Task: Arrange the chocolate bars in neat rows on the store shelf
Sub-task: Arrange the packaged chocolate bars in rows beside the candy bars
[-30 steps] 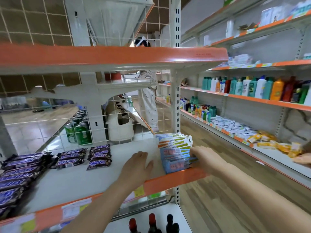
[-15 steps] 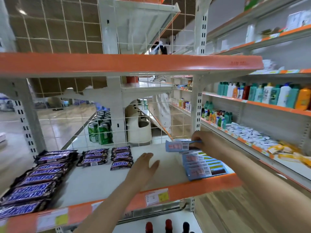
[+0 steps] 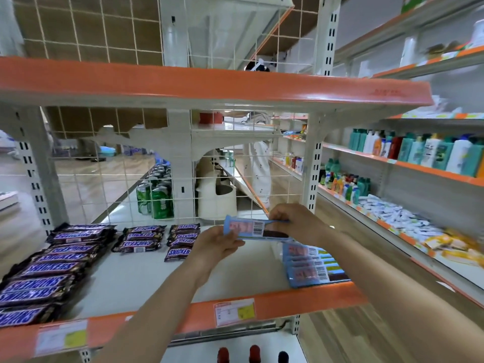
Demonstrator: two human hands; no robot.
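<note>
Just above the shelf point(image 3: 146, 281), both hands hold one blue bar point(image 3: 255, 230) level between them: the left hand point(image 3: 216, 243) pinches its left end, the right hand point(image 3: 293, 224) curls round its right end. Below the right hand, a stack of blue bars point(image 3: 311, 268) lies at the shelf's front right corner. Snickers bars point(image 3: 39, 279) run in a row along the left edge, with two short stacks point(image 3: 162, 239) toward the back middle. Price tags point(image 3: 234, 311) sit on the orange front edge.
</note>
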